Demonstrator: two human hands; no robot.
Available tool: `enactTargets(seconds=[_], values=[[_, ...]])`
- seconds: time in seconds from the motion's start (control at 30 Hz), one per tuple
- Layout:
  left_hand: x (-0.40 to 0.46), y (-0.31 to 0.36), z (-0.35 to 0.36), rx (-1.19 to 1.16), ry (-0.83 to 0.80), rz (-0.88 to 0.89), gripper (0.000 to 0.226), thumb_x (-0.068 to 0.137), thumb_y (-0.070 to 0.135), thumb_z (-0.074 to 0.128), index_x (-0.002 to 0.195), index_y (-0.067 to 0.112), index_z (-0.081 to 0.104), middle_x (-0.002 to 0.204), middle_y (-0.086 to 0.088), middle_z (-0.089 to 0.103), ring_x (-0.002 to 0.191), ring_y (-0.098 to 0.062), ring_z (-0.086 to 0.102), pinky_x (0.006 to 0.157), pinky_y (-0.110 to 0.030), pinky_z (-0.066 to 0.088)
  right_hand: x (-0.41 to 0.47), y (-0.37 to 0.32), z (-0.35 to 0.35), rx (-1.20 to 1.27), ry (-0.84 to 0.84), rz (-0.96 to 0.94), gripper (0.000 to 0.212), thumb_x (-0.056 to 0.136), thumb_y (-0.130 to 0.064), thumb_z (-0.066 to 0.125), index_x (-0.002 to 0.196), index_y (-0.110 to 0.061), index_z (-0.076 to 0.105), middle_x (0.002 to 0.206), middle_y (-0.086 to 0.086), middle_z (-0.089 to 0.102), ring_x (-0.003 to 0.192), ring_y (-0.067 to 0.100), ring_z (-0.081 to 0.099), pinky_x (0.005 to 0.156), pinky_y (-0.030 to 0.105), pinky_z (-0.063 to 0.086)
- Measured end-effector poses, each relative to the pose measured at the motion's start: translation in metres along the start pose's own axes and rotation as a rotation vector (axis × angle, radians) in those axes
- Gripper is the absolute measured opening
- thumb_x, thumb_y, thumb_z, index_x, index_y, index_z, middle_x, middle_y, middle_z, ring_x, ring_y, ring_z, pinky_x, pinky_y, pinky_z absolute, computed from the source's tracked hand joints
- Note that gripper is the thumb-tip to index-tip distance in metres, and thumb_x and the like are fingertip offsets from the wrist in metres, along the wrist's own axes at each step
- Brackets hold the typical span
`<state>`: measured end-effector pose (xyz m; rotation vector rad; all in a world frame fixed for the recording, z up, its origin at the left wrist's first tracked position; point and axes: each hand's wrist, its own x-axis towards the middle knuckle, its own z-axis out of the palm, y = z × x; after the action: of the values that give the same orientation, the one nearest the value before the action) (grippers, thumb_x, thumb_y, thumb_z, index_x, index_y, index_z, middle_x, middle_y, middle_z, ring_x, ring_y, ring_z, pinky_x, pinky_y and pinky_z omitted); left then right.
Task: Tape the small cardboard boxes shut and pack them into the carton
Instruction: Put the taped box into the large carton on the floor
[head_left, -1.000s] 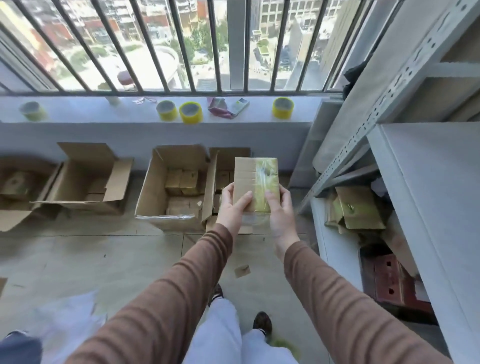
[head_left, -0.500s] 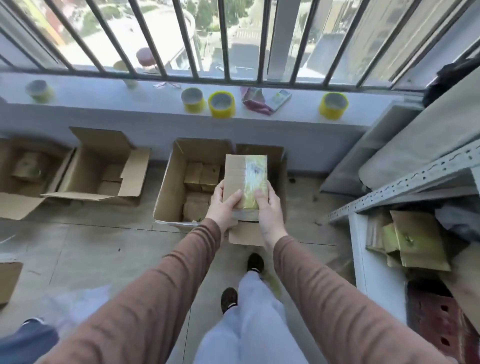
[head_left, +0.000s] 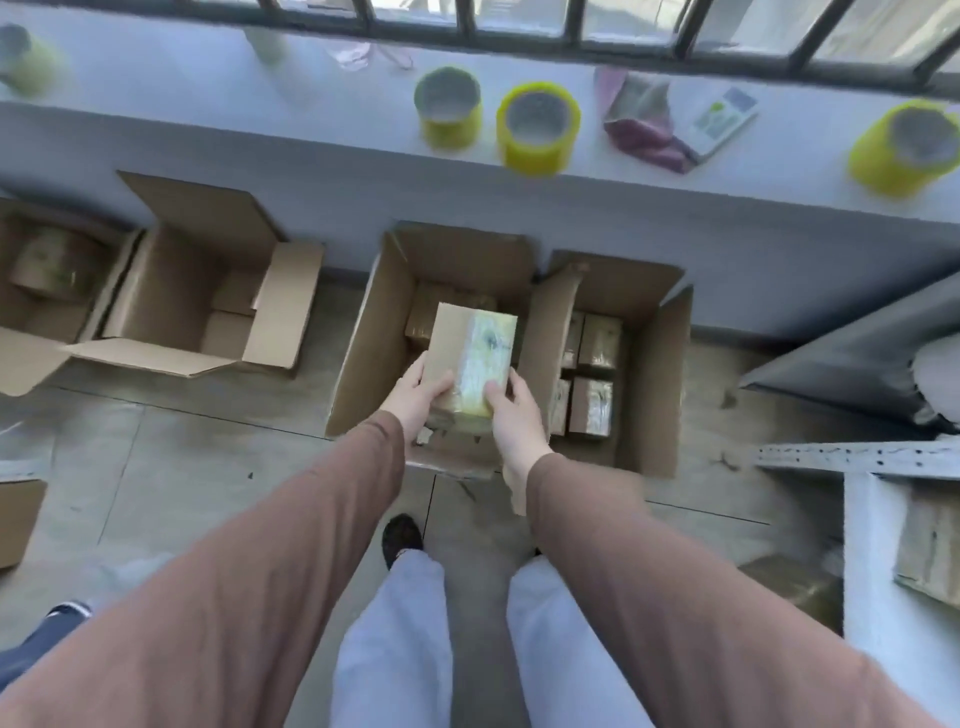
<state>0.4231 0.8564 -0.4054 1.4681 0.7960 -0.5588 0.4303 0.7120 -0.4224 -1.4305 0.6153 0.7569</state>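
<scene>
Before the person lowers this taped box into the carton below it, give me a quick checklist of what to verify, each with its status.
1. Box held by both hands, left hand and right hand: ok.
2. Tape over the box's seam: ok on the visible face; other faces cannot tell.
3. Box over the open carton: ok.
4. Carton flaps folded clear of the opening: ok.
5. Free space in the carton under the box: cannot tell, the box and hands hide it.
6. Neighbouring carton already holds taped boxes: ok.
</scene>
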Motion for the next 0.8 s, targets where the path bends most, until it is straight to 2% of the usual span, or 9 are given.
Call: enactTargets(seconds=[0.1, 0.13, 0.17, 0.23, 0.33, 0.43, 0.5, 0.7, 0.8], values=[[0.051, -0.023, -0.023, -0.004, 0.098, -0.080, 0.048, 0.101, 0.026, 0.058, 0.146, 0.021, 0.041, 0.136, -0.005, 0.059, 0.101, -0.015, 0.064, 0.068, -0.027, 0.050, 0.041, 0.018, 0.020, -0.006, 0.034, 0.035, 0.053, 0.106, -0.032, 0.050, 0.155, -0.025, 0.033, 0.143, -0.004, 0.052, 0.117, 0.015, 0.055, 0.086, 0.028, 0.049], [0.068, -0.032, -0.031, 0.011, 0.121, -0.108, 0.048, 0.101, 0.027, 0.059, 0.145, 0.018, 0.041, 0.135, -0.006, 0.059, 0.096, -0.013, 0.062, 0.069, -0.028, 0.049, 0.058, 0.027, 0.027, -0.011, 0.050, 0.042, 0.052, 0.105, -0.032, 0.051, 0.154, -0.025, 0.035, 0.142, -0.004, 0.053, 0.116, 0.015, 0.055, 0.086, 0.028, 0.049], [0.085, -0.041, -0.038, 0.019, 0.113, -0.141, 0.046, 0.101, 0.027, 0.059, 0.142, 0.015, 0.043, 0.130, -0.006, 0.059, 0.092, -0.012, 0.061, 0.070, -0.029, 0.049, 0.076, 0.037, 0.033, -0.012, 0.063, 0.053, 0.051, 0.105, -0.031, 0.052, 0.152, -0.024, 0.036, 0.142, -0.004, 0.053, 0.118, 0.015, 0.055, 0.092, 0.031, 0.049], [0.117, -0.062, -0.052, 0.042, 0.073, -0.227, 0.044, 0.100, 0.031, 0.060, 0.139, 0.017, 0.046, 0.122, -0.003, 0.062, 0.094, -0.014, 0.060, 0.084, -0.035, 0.051, 0.112, 0.060, 0.043, -0.002, 0.068, 0.089, 0.049, 0.103, -0.029, 0.054, 0.150, -0.023, 0.039, 0.146, -0.001, 0.052, 0.125, 0.018, 0.053, 0.107, 0.037, 0.045], [0.163, -0.090, -0.069, 0.069, 0.064, -0.278, 0.039, 0.099, 0.032, 0.060, 0.135, 0.021, 0.050, 0.119, -0.003, 0.062, 0.101, -0.017, 0.059, 0.100, -0.047, 0.050, 0.162, 0.093, 0.062, 0.026, 0.058, 0.163, 0.048, 0.101, -0.024, 0.056, 0.147, -0.022, 0.042, 0.144, 0.002, 0.054, 0.125, 0.022, 0.056, 0.111, 0.044, 0.045], [0.206, -0.117, -0.079, 0.057, 0.063, -0.337, 0.039, 0.100, 0.026, 0.059, 0.137, 0.020, 0.049, 0.118, -0.003, 0.062, 0.102, -0.018, 0.059, 0.095, -0.042, 0.053, 0.208, 0.122, 0.078, 0.050, 0.082, 0.251, 0.033, 0.097, -0.018, 0.058, 0.127, -0.030, 0.050, 0.128, 0.002, 0.064, 0.114, 0.025, 0.063, 0.106, 0.049, 0.049], [0.229, -0.133, -0.082, 0.023, 0.068, -0.372, 0.040, 0.102, 0.021, 0.056, 0.141, 0.020, 0.048, 0.125, -0.006, 0.061, 0.109, -0.020, 0.058, 0.093, -0.037, 0.051, 0.236, 0.139, 0.085, 0.066, 0.094, 0.289, 0.031, 0.096, -0.016, 0.059, 0.121, -0.032, 0.051, 0.124, 0.002, 0.066, 0.112, 0.027, 0.064, 0.104, 0.050, 0.051], [0.282, -0.176, -0.087, -0.158, 0.137, -0.460, 0.040, 0.106, 0.006, 0.045, 0.145, 0.013, 0.046, 0.130, -0.006, 0.055, 0.117, -0.019, 0.051, 0.103, -0.034, 0.046, 0.296, 0.177, 0.102, 0.038, 0.076, 0.358, 0.044, 0.098, -0.015, 0.060, 0.138, -0.031, 0.051, 0.130, 0.002, 0.064, 0.116, 0.027, 0.062, 0.104, 0.051, 0.051], [0.301, -0.194, -0.086, -0.282, 0.230, -0.490, 0.041, 0.105, 0.010, 0.052, 0.144, 0.003, 0.046, 0.146, -0.011, 0.051, 0.128, -0.023, 0.052, 0.108, -0.031, 0.046, 0.318, 0.192, 0.110, 0.025, 0.083, 0.357, 0.042, 0.099, -0.015, 0.058, 0.137, -0.031, 0.050, 0.130, 0.004, 0.064, 0.113, 0.027, 0.064, 0.098, 0.049, 0.054]])
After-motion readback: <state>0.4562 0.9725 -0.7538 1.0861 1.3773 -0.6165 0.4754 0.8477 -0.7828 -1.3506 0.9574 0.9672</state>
